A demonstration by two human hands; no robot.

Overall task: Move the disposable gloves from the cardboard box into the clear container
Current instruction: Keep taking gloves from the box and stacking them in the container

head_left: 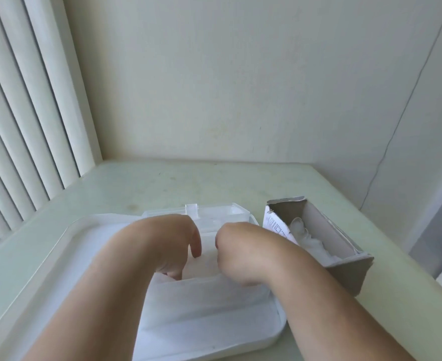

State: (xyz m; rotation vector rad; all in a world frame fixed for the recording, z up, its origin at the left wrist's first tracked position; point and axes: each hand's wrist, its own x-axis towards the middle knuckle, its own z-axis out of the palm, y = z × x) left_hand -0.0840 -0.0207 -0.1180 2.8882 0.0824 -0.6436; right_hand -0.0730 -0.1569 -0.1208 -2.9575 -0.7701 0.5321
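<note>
Packing gloves (209, 265) flat into the clear container (204, 303) probably, left hand (162, 246) is poking in straight-fingered, can't tell right hand's (240, 250) grip.

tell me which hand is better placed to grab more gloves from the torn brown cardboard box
Right. The right hand is nearer the torn brown cardboard box, which stands right of the clear plastic container and has thin white gloves inside. The left hand would probably have to reach across the right one.

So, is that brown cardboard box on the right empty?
No, a crumpled heap of whitish translucent disposable gloves lies inside the torn-open brown cardboard box.
</note>
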